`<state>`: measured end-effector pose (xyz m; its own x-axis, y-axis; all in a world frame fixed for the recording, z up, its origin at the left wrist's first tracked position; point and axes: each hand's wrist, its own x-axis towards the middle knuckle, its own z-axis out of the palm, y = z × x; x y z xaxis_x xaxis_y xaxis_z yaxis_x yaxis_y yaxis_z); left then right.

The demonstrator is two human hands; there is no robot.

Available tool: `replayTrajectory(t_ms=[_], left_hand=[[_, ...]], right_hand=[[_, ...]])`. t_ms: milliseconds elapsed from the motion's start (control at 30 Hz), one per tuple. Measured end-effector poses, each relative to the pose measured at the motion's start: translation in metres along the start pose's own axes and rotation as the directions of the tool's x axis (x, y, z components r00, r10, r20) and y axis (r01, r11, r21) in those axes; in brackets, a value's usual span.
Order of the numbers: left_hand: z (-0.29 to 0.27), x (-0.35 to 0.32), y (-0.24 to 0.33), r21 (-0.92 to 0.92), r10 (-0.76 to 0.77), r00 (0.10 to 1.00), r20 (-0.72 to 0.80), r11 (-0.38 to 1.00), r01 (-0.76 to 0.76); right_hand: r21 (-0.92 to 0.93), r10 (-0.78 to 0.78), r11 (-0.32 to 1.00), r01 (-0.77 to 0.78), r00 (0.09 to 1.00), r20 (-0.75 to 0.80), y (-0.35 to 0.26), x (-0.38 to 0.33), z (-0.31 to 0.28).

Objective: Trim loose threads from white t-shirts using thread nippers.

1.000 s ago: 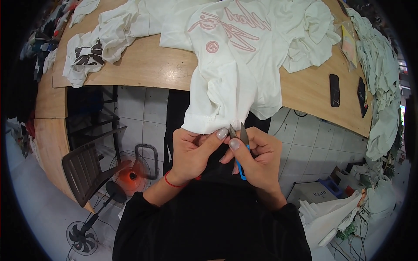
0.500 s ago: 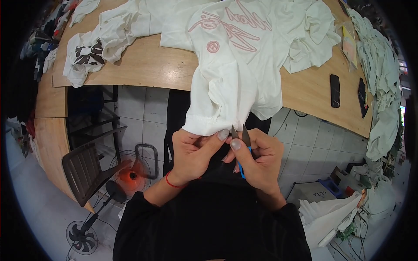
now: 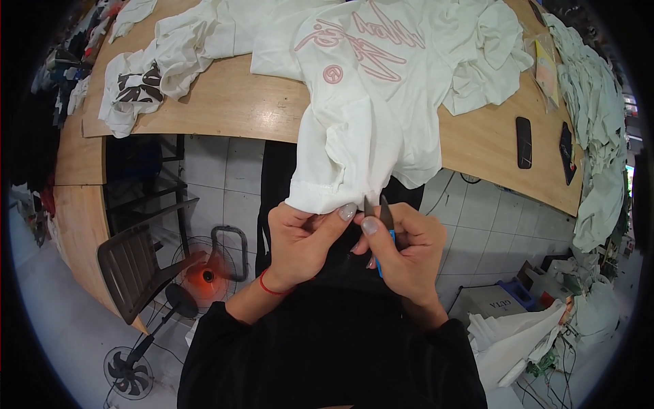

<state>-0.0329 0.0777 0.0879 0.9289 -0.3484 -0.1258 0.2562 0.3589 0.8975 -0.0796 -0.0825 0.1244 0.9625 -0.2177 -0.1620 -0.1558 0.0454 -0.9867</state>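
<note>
A white T-shirt (image 3: pixel 402 116) with pink lettering lies partly on the table and hangs over its near edge toward me. My left hand (image 3: pixel 303 242) pinches the hem of its sleeve between thumb and fingers. My right hand (image 3: pixel 409 249) is closed on small thread snips (image 3: pixel 385 215) with dark pointed blades and a blue handle. The blades point away from me, slightly apart, with their tips beside the sleeve hem. Part of the handle is hidden by my fingers. Whether a thread lies between the blades is too small to tell.
The wooden table (image 3: pixel 238 109) curves around me, with more white garments (image 3: pixel 184 51) on it. A black phone (image 3: pixel 523 142) lies at the right. Pale garments (image 3: pixel 593 116) are heaped along the right edge. Below left stand a brown chair (image 3: pixel 129 269) and fans (image 3: pixel 128 371).
My right hand and the snips have shifted very slightly to the right, and less of the blue handle shows. The left hand keeps its pinch on the sleeve hem.
</note>
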Motion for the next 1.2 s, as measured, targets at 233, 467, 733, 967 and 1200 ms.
replayTrajectory(t_ms=[233,467,733,967,1200], left_hand=[[0.0016,0.0018,0.0004,-0.028,0.033,0.999,-0.003,0.999,-0.033],[-0.001,0.0012,-0.0014,-0.012,0.036,0.999,0.001,0.999,-0.036],[-0.0003,0.0013,-0.0009,0.01,0.031,1.0,0.005,0.999,-0.031],[0.0019,0.0019,-0.0002,0.032,0.037,0.999,-0.018,0.999,-0.037],[-0.0013,0.0021,-0.0022,0.074,0.067,0.998,-0.004,0.995,-0.067]], right_hand=[[0.017,0.062,0.998,-0.062,0.998,0.023,-0.0007,-0.0018,0.0011],[0.023,0.077,0.997,-0.077,0.997,0.019,-0.0017,-0.0011,0.0016],[0.041,0.072,0.996,-0.073,0.997,0.023,-0.0015,-0.0009,0.0014],[-0.007,0.03,1.0,-0.03,0.999,-0.013,0.001,-0.002,0.0049],[-0.023,-0.017,1.0,0.016,0.999,-0.044,-0.0016,-0.0012,0.0066]])
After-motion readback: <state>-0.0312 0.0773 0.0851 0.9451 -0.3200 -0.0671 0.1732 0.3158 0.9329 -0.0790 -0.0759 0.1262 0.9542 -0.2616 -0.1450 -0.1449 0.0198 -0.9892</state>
